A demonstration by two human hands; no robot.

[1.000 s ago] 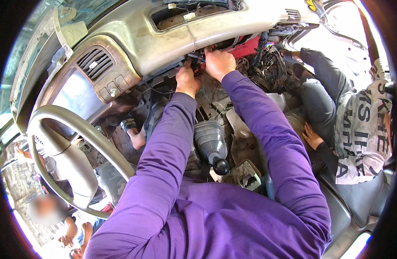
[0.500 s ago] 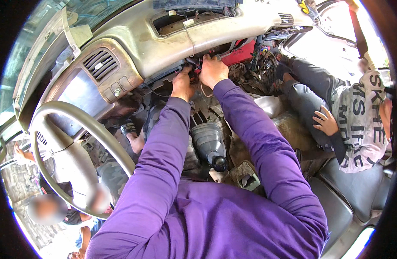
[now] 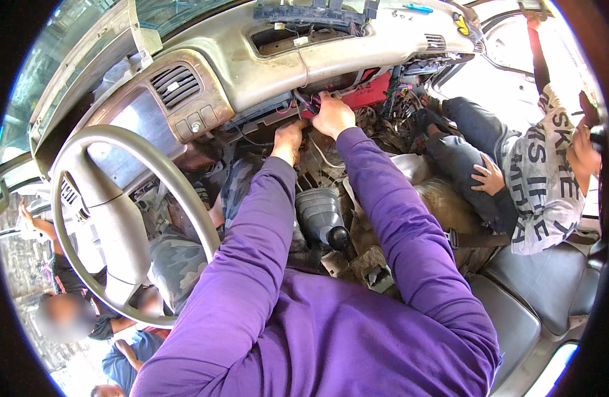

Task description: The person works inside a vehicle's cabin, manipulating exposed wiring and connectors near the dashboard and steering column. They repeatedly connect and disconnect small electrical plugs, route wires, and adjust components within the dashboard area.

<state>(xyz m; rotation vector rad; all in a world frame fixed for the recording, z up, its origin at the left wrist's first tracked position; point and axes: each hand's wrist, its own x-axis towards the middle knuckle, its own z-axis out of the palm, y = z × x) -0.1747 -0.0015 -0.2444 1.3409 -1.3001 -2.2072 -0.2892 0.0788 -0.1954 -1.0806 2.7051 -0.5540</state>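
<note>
Both my hands work at the wiring in the open lower middle of the dashboard (image 3: 271,79), purple sleeves reaching up to them. My right hand (image 3: 334,116) is closed, thumb and fingers pinching dark and pinkish wires (image 3: 309,101). Just below and to its left is my left hand (image 3: 288,141), fingers curled together; what they hold, if anything, is hidden. A pale loose wire (image 3: 325,153) hangs down below my right hand. Beside that hand, a red box-like part (image 3: 367,91) sits under the dashboard.
The steering wheel (image 3: 202,205) stands at left, the gear lever knob (image 3: 339,238) below my hands. A person (image 3: 549,178) sits at right with legs toward the dashboard. Camouflage-clad legs (image 3: 178,264) lie behind the wheel. Tangled wiring (image 3: 400,112) hangs right of the red part.
My view has shifted a little. My left hand has dropped slightly away from the wiring, showing more of the wires by my right hand, which stays at them.
</note>
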